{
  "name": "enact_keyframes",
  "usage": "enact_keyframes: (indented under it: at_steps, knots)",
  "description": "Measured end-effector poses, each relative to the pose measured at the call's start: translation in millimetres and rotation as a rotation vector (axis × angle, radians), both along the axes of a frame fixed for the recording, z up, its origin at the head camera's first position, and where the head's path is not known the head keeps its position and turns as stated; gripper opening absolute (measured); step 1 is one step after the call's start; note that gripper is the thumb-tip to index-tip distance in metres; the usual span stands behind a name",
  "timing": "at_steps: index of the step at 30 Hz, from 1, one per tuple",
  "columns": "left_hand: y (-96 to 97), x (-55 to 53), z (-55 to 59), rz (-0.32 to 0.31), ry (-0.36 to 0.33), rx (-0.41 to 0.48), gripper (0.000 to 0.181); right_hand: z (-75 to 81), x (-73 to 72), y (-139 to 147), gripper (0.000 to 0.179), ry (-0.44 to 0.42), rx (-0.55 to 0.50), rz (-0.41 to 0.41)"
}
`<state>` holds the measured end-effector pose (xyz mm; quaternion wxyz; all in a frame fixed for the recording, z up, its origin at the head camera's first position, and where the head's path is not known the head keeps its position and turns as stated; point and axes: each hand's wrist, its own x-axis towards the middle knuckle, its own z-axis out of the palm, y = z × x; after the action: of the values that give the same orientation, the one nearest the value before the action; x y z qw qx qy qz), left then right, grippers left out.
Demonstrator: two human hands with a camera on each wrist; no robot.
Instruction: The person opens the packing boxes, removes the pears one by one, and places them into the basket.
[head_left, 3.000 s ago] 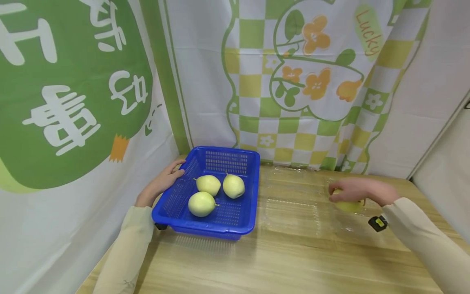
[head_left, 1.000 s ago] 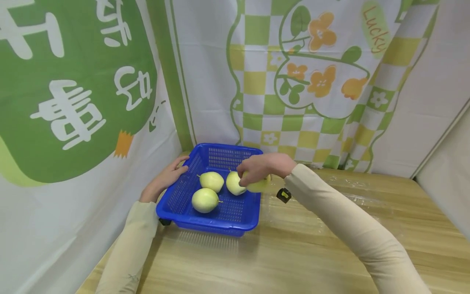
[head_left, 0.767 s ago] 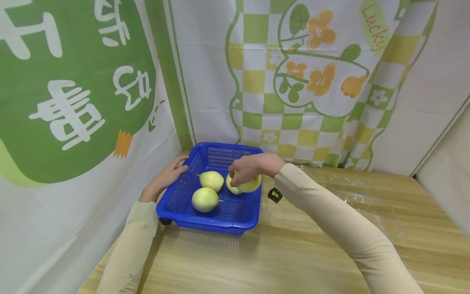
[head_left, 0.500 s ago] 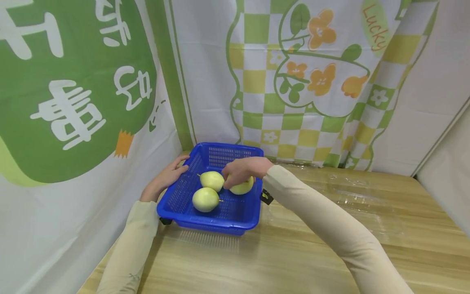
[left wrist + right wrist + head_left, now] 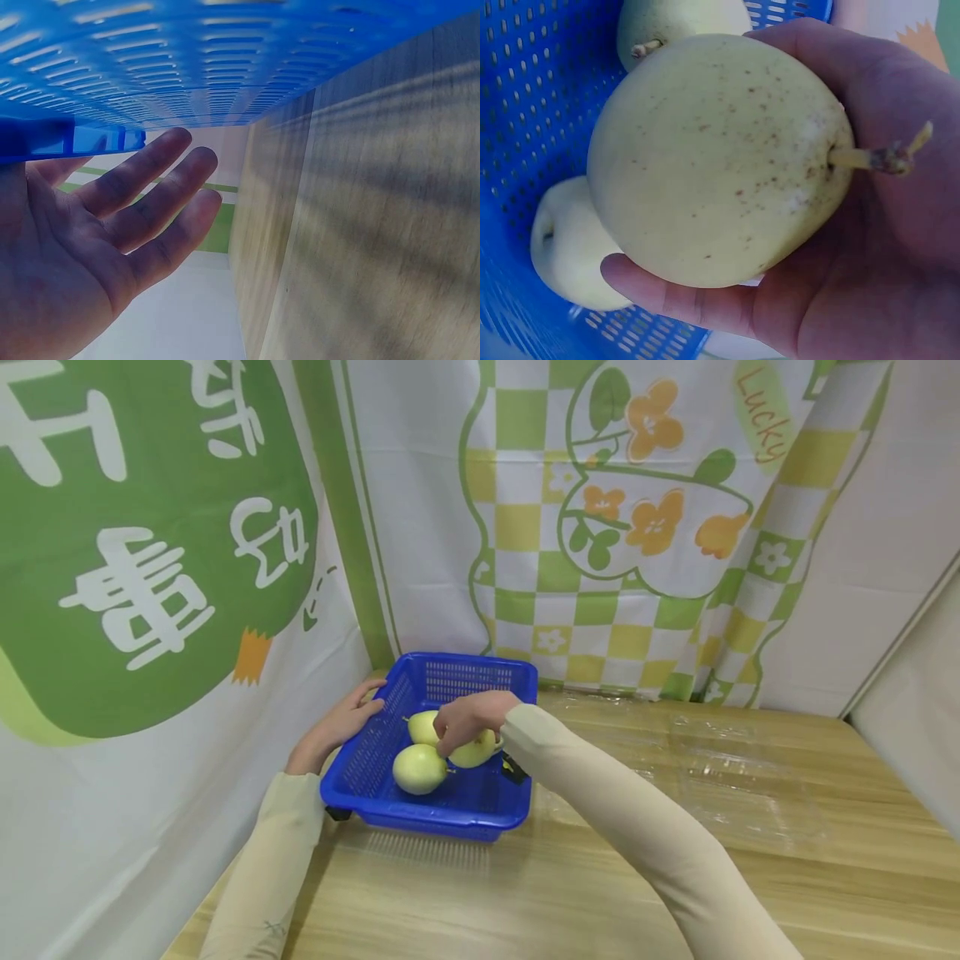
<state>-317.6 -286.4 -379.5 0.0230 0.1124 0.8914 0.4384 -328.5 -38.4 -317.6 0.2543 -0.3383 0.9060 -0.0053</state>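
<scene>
My right hand (image 5: 468,720) holds a pale yellow-green pear (image 5: 720,161) low over the blue basket (image 5: 427,818). In the right wrist view the thumb and fingers curl round its sides, and its stem points toward the palm side. Inside the basket, one pear (image 5: 418,769) lies near the front left, and another pear (image 5: 422,725) sits behind it, partly covered by the hand. A further pear (image 5: 574,247) shows at lower left in the right wrist view. My left hand (image 5: 337,727) rests on the basket's left rim, its fingers (image 5: 161,236) loosely extended below the rim.
Clear plastic trays (image 5: 750,793) lie on the wooden table (image 5: 600,893) right of the basket. A checkered curtain (image 5: 570,635) hangs right behind the table. A green and white cloth wall (image 5: 187,710) stands close on the left.
My right hand has lifted a pear from the trays on the right and carried it left and down into the basket. The left hand has stayed on the rim.
</scene>
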Motion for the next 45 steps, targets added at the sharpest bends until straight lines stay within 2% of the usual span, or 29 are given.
enact_keyframes:
  at_steps: [6,8,11,15,18,24,27,31,37,41,45]
  knots:
    - [-11.0,-17.0,-20.2,0.001,0.01,0.021,0.054,-9.3,2.5,-7,0.019,0.073,0.032,0.081]
    - [-14.6,-22.9,-27.7,0.005,0.011,0.023,0.055,-11.2,2.6,-9,0.019,0.079,0.036,0.084]
    - [-17.3,-26.7,-32.6,0.004,0.019,0.014,0.055,-13.7,1.6,-11,0.019,0.078,0.035,0.072]
    - [-18.0,-27.4,-32.9,0.001,0.024,0.018,0.055,-16.9,-0.5,-13,0.02,0.084,0.036,0.067]
    - [-16.0,-25.9,-28.7,-0.002,0.022,0.023,0.055,-17.7,-2.1,-13,0.017,0.082,0.036,0.06]
    - [-6.4,-7.2,-6.1,-0.008,0.004,0.037,0.054,-22.8,-3.8,-13,0.009,0.031,0.039,0.041]
    - [-3.5,-2.7,-1.2,-0.009,0.0,0.015,0.053,-27.7,-4.7,-13,0.009,-0.014,0.037,0.031]
    - [-5.6,-10.0,-9.2,-0.012,0.0,0.018,0.054,-33.3,-5.9,-15,0.013,-0.008,0.04,0.052]
    - [-14.2,-26.5,-28.6,-0.003,0.025,0.013,0.055,-29.9,-3.6,-19,0.018,0.112,0.037,0.125]
    - [-15.5,-28.5,-30.7,0.001,0.035,0.011,0.055,-22.1,-0.5,-16,0.004,0.113,-0.009,0.105]
    - [-15.6,-24.7,-28.4,0.011,0.037,-0.016,0.055,-11.7,-2.0,-9,0.014,0.081,-0.041,0.081]
